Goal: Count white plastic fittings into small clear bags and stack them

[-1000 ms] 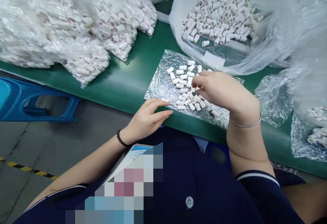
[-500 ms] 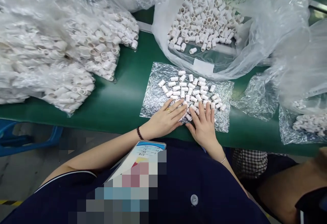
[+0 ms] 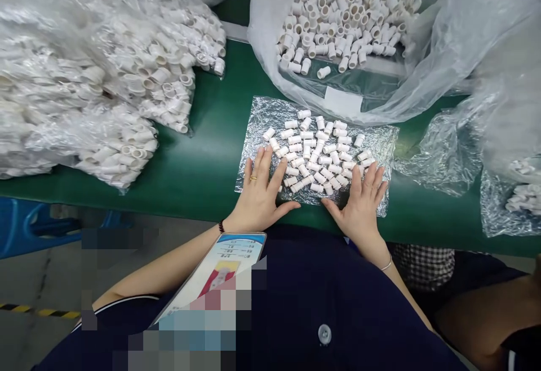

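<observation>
Many short white pipe fittings (image 3: 313, 166) lie spread in one layer on a flat clear plastic bag (image 3: 249, 159). At the left side of the bag my left hand (image 3: 262, 193) lies open, fingers apart, its fingertips beside the outer fittings. My right hand (image 3: 361, 204) is open at the right side, fingers spread, with fingertips close to the fittings there. Both thumbs point inward along the front edge of the bag. Neither hand holds a fitting. Behind them a large open plastic bag (image 3: 270, 49) contains a heap of the same white fittings (image 3: 346, 16).
Filled bags of white fittings (image 3: 114, 151) cover the left of the green table (image 3: 211, 151). Crumpled plastic (image 3: 448, 151) and another bag with fittings (image 3: 502, 207) lie at the right. A blue stool (image 3: 38, 227) stands lower left. Another person's arm (image 3: 482, 314) shows lower right.
My hands have moved apart, from the front middle of the fittings to the left and right sides. More of the fittings now show between them. The camera view has shifted slightly.
</observation>
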A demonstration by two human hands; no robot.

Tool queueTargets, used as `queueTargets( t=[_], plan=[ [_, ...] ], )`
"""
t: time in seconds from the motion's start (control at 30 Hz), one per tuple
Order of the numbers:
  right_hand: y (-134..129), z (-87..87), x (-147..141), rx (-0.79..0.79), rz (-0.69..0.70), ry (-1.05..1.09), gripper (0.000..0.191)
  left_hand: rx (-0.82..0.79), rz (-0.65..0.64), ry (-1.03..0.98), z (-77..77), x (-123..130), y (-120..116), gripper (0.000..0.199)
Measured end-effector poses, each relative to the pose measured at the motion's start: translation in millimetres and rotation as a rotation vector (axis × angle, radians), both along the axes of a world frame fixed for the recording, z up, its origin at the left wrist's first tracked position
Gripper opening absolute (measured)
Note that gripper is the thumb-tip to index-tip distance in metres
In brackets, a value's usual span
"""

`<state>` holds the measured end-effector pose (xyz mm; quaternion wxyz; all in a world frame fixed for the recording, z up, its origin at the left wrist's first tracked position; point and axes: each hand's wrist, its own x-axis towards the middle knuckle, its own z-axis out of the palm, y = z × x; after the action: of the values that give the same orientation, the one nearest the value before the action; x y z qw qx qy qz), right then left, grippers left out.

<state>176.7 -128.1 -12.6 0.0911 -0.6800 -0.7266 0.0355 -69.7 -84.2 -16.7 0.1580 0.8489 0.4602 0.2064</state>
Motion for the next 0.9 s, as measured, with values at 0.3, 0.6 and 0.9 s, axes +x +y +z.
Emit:
queueTargets(
  t=[0.3, 0.6, 0.9],
  plan=[
    [25, -11.9, -16, 0.05, 0.053, 0.065, 0.097, 0.031, -0.017, -0.017, -9.8, 32, 7, 0.101],
    [14, -5.2, 0, 0.011, 0.0, 0.14, 0.089, 0.008, 0.044, 0.013, -6.8, 13, 18, 0.103],
    [14, -2.8, 33, 0.036, -0.093, 0.189, 0.076, 0.066, 0.02, 0.031, 0.2, 14, 15, 0.092]
  ],
)
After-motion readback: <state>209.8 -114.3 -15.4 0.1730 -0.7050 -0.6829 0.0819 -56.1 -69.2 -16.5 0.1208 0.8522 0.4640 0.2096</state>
